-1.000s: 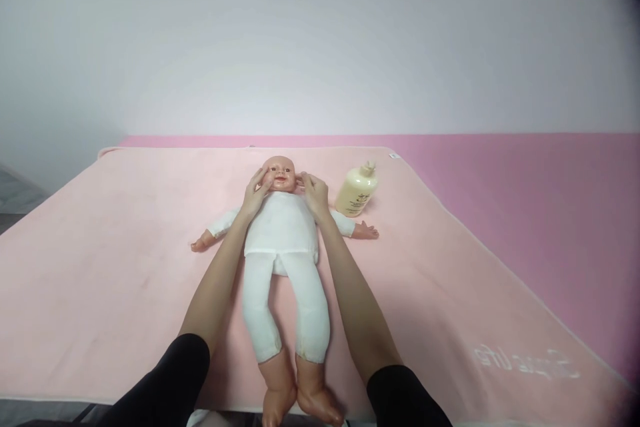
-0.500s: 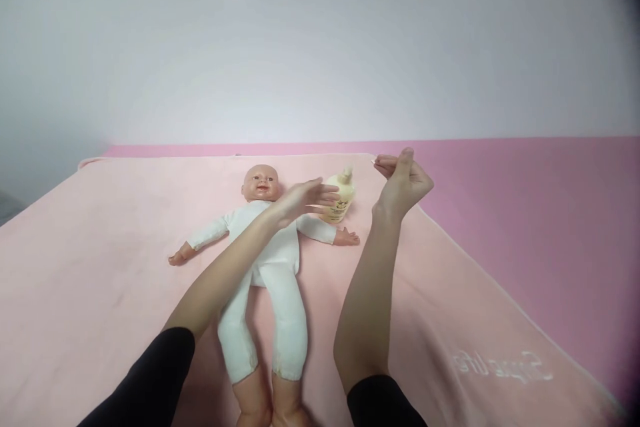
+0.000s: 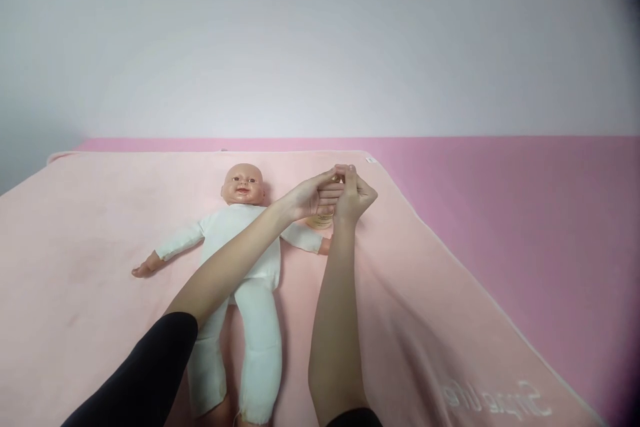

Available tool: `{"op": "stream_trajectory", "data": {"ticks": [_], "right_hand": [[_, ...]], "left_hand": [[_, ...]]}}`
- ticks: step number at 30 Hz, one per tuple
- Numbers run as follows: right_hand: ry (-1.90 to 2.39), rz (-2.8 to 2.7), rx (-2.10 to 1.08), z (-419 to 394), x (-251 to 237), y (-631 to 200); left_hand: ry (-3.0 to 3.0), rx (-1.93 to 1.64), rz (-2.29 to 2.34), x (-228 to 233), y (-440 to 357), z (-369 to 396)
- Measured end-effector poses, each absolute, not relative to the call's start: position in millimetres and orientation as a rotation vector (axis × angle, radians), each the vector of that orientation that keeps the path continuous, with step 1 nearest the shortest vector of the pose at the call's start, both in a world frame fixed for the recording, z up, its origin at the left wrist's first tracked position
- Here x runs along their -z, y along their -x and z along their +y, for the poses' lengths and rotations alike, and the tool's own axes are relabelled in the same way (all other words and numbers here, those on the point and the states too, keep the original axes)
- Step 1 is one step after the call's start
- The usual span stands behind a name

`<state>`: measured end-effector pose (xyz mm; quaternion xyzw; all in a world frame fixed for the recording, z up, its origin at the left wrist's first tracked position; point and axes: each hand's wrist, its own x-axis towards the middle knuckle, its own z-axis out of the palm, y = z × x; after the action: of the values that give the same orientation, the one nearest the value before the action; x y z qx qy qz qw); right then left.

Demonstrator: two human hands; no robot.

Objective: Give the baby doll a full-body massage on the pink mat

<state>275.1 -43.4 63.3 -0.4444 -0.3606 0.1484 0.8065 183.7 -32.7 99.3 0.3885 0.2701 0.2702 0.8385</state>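
A baby doll (image 3: 244,240) in a white body suit lies on its back with its arms spread. My left arm crosses over its torso. My left hand (image 3: 315,197) is held out past the doll's side, open, its fingers stretched towards my right hand. Thumb up and fingers bent, my right hand (image 3: 355,195) meets the left one; whether anything small is in it is hidden. Behind both hands stands a pale yellow pump bottle (image 3: 320,221), with only its lower part plainly showing.
A light pink blanket (image 3: 110,214) with mirrored lettering (image 3: 495,400) lies under the doll. At the right and along the back shows a darker pink surface (image 3: 490,214). A pale wall (image 3: 320,47) rises behind it.
My right hand has moved left, from apart to against my left hand. The hands now cover most of the bottle. The view has tilted down and shifted slightly right.
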Motion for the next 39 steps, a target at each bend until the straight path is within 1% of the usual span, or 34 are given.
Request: {"op": "stream_trajectory", "data": {"ticks": [6,13,17,20,22,25,27,32,34,39], "right_hand": [[0.956,-0.701,-0.184,-42.3,-62.7,-263.1],[0.993,-0.764,-0.198,-47.2,-63.7,-258.9],[1.044,-0.785,-0.123,-48.3,-67.8,-257.0],[1.104,-0.776,-0.073,-50.5,-72.6,-256.5],[1.159,-0.756,-0.048,-52.9,-76.6,-255.6],[1.233,-0.707,-0.005,-57.0,-83.7,-252.4],[1.245,-0.695,0.047,-59.7,-89.0,-249.4],[1.161,-0.724,0.211,-64.5,-97.4,-238.4],[1.155,-0.767,0.244,-64.7,-96.4,-231.1],[1.140,-0.892,0.205,-66.9,-94.9,-210.8]], "left_hand": [[-0.964,-0.569,0.643,-104.1,-179.9,-29.6],[-0.997,-0.710,0.688,-100.2,-178.8,-48.6],[-1.236,-0.801,0.743,-89.9,-138.1,-77.1],[-1.674,-0.890,0.890,-75.9,-83.1,-104.1],[-2.021,-0.812,1.045,-65.2,-48.2,-120.2],[-2.368,-0.440,1.029,-50.1,-17.0,-135.0],[-2.478,-0.287,1.032,-42.4,-12.9,-137.8],[-2.633,-0.219,1.199,-31.3,-30.7,-128.9],[-2.654,-0.271,1.294,-27.5,-37.4,-124.0],[-2.418,-0.644,1.721,-19.6,-41.2,-121.6]]}}
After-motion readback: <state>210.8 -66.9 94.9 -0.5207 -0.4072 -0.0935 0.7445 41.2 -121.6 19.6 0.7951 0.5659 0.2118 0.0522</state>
